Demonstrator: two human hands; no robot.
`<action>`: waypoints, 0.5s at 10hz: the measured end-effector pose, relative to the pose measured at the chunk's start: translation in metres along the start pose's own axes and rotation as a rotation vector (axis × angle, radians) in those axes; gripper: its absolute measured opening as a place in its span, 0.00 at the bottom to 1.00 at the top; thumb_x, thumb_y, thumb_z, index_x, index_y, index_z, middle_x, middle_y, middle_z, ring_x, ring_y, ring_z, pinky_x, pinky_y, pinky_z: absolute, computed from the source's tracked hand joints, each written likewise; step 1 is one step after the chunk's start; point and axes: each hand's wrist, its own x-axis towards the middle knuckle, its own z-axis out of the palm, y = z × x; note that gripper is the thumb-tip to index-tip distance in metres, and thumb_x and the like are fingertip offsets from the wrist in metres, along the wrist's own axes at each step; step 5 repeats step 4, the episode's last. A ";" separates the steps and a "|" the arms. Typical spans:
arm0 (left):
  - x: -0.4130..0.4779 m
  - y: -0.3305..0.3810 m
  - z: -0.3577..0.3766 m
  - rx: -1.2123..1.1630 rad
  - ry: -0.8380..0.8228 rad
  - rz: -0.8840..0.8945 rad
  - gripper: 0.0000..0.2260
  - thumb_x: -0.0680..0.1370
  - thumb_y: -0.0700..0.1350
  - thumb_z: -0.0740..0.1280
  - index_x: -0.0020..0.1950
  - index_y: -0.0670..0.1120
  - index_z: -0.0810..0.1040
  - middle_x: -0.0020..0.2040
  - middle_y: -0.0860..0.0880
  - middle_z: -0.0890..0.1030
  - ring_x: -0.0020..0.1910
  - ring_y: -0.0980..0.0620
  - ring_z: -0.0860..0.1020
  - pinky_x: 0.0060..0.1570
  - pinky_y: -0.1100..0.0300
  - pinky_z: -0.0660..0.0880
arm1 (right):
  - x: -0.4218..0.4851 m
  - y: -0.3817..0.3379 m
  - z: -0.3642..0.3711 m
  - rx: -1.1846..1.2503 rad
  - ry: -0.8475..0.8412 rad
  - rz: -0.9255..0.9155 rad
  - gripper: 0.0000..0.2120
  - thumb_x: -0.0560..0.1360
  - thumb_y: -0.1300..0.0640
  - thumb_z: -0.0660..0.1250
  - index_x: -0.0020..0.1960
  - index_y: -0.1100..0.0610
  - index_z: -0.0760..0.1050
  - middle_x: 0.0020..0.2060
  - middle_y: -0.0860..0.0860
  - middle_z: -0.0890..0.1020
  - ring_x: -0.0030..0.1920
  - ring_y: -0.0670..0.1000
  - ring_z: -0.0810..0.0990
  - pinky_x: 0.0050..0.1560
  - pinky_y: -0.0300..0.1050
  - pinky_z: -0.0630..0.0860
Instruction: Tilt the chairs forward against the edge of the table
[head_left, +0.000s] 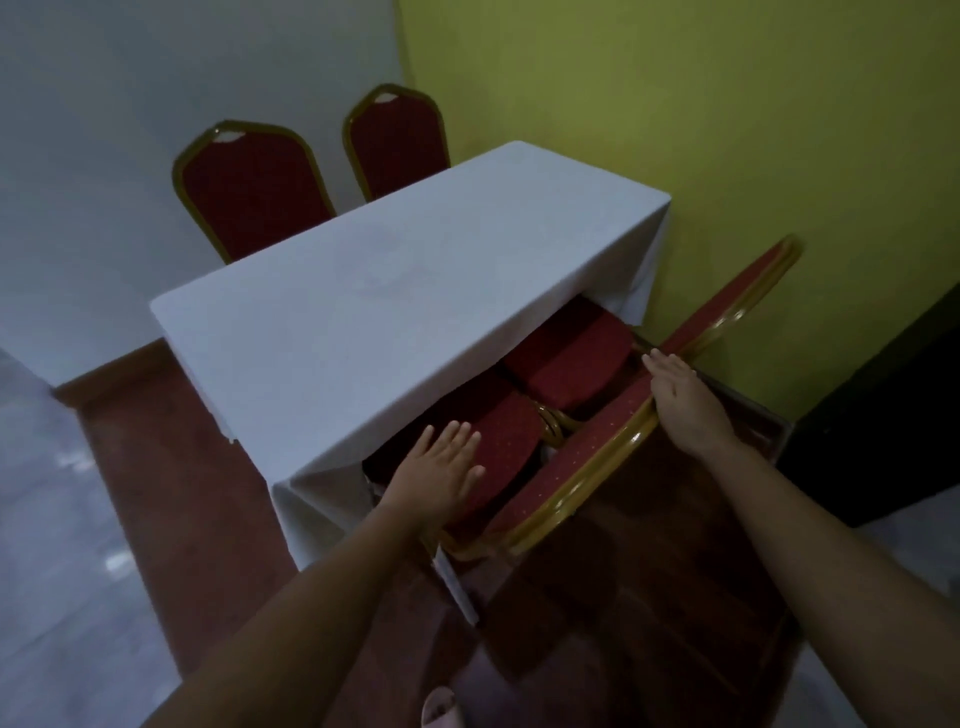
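A table under a white cloth stands in a corner. On my side two red chairs with gold frames have their seats pushed under it. The nearer chair shows its backrest running diagonally below me. My left hand is flat with fingers spread over this chair's seat, by the left end of the backrest. My right hand lies palm down with fingers straight on the right end of that backrest. The second chair stands just beyond it. Two more red chairs stand upright at the far side.
A yellow-green wall runs close along the table's right end, and a grey wall stands behind the far chairs. The table stands on red-brown carpet, with glossy tiles to the left. My foot shows at the bottom edge.
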 end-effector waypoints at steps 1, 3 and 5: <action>0.013 -0.025 -0.018 0.038 -0.017 -0.072 0.25 0.83 0.55 0.44 0.78 0.46 0.47 0.79 0.46 0.49 0.77 0.49 0.44 0.75 0.49 0.41 | -0.005 -0.019 0.005 -0.063 -0.047 0.093 0.23 0.81 0.56 0.47 0.75 0.60 0.58 0.77 0.55 0.56 0.77 0.54 0.49 0.75 0.55 0.49; 0.063 -0.026 -0.066 0.026 0.022 -0.084 0.25 0.83 0.54 0.46 0.77 0.43 0.49 0.79 0.44 0.52 0.77 0.47 0.47 0.75 0.46 0.45 | -0.021 -0.041 0.004 -0.287 -0.125 0.147 0.30 0.81 0.46 0.48 0.78 0.58 0.46 0.78 0.55 0.48 0.77 0.55 0.45 0.74 0.54 0.44; 0.081 -0.014 -0.091 0.031 0.049 -0.059 0.25 0.83 0.54 0.46 0.77 0.42 0.50 0.78 0.43 0.52 0.77 0.46 0.48 0.75 0.46 0.46 | -0.018 -0.047 -0.003 -0.339 -0.207 0.149 0.31 0.81 0.42 0.46 0.78 0.55 0.43 0.78 0.54 0.46 0.77 0.56 0.44 0.74 0.54 0.43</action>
